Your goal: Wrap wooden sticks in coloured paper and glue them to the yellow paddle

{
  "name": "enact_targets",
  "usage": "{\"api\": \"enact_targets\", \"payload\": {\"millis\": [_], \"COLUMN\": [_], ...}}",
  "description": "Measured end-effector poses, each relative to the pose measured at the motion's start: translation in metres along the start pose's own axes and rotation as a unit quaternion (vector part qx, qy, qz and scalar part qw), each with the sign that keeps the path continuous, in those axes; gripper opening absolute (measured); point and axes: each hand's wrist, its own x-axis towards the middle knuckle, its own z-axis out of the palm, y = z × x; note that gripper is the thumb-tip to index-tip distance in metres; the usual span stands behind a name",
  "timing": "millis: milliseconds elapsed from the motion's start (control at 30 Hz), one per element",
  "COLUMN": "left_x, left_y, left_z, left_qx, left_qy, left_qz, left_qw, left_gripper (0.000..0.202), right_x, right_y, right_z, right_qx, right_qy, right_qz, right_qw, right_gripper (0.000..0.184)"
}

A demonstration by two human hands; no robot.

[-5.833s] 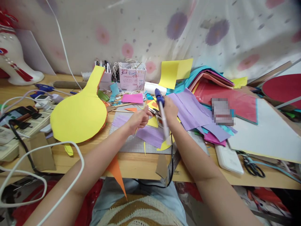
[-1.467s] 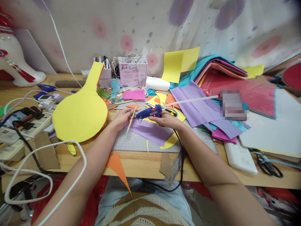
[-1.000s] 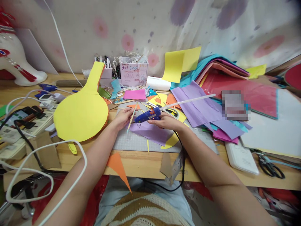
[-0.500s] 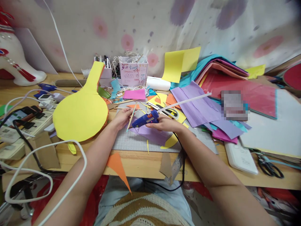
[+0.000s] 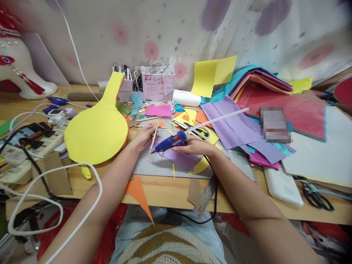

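Observation:
My right hand (image 5: 192, 146) is closed round a blue hot glue gun (image 5: 172, 141), a long whitish glue stick (image 5: 220, 119) jutting from its back. The gun's nozzle points down and left, at the lower end of a thin stick (image 5: 154, 137). That stick, light with a bluish lower end, is pinched in the fingers of my left hand (image 5: 145, 137). Whether nozzle and stick touch, I cannot tell. Beneath them lie a purple paper piece (image 5: 181, 158) and a grey cutting mat (image 5: 148, 165). Scissors (image 5: 196, 130) rest behind the gun.
A yellow paddle-shaped cutout (image 5: 96, 135) lies to the left, near a power strip (image 5: 46, 154) and looping white cable (image 5: 100, 187). Purple paper sheets (image 5: 231, 121), a white power bank (image 5: 283, 185) and black-handled scissors (image 5: 317, 196) are on the right. An orange scrap (image 5: 140, 198) overhangs the front edge.
The glue gun's nozzle has shifted slightly down along the stick's lower end. Both hands keep their hold; the whole view has moved a little.

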Motion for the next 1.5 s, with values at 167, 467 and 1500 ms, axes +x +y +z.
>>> {"api": "enact_targets", "payload": {"millis": [167,467,1500], "left_x": [0.001,0.001,-0.002], "left_y": [0.002,0.011,0.007], "left_z": [0.001,0.002,0.009], "left_qx": [-0.040,-0.130,-0.065], "left_qy": [0.012,0.121,0.142], "left_qz": [0.006,0.054,0.140], "left_qw": [0.999,0.983,0.978], "left_gripper": [0.012,0.014,0.008], "right_x": [-0.009,-0.028,-0.053], "right_y": [0.005,0.054,0.018], "right_z": [-0.014,-0.047,-0.004], "right_qx": [0.045,0.069,-0.200], "right_qy": [0.069,0.537,0.278], "right_qz": [0.005,0.044,0.137], "right_qw": [0.997,0.839,0.929], "right_gripper": [0.039,0.041,0.030]}}
